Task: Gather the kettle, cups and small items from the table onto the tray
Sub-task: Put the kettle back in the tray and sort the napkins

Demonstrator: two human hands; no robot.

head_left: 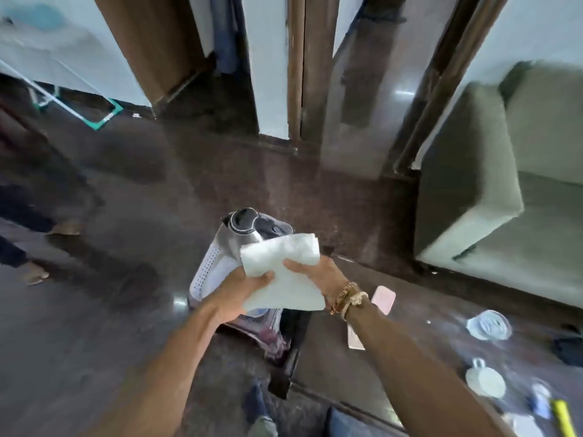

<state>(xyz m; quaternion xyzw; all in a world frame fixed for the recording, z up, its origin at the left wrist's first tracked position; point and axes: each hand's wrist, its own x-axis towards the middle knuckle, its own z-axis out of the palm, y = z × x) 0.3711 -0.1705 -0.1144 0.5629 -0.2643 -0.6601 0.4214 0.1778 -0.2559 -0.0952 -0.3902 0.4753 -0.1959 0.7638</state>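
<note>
both hands grasp a white folded paper sheet point(284, 275): the left hand point(241, 293) pinches its near edge, the right hand point(315, 272) its right side. just beyond it is the steel kettle with a black lid point(244, 227), over a white perforated tray point(206, 272). a white handled cup point(485, 380) and a pink phone point(383, 299) lie on the dark brown surface point(426, 310) to the right.

The paper point(284, 272) is white, matt and softly creased. The kettle point(232, 244) has a brushed metal body and a black plastic lid point(244, 219). The tray point(208, 272) looks like white perforated plastic. The floor point(126, 184) is dark, glossy polished stone, and the surface point(441, 310) looks alike. The sofa point(473, 184) is matt cloth, the door frame point(151, 42) brown wood, the bracelet point(345, 294) shiny gold metal.
</note>
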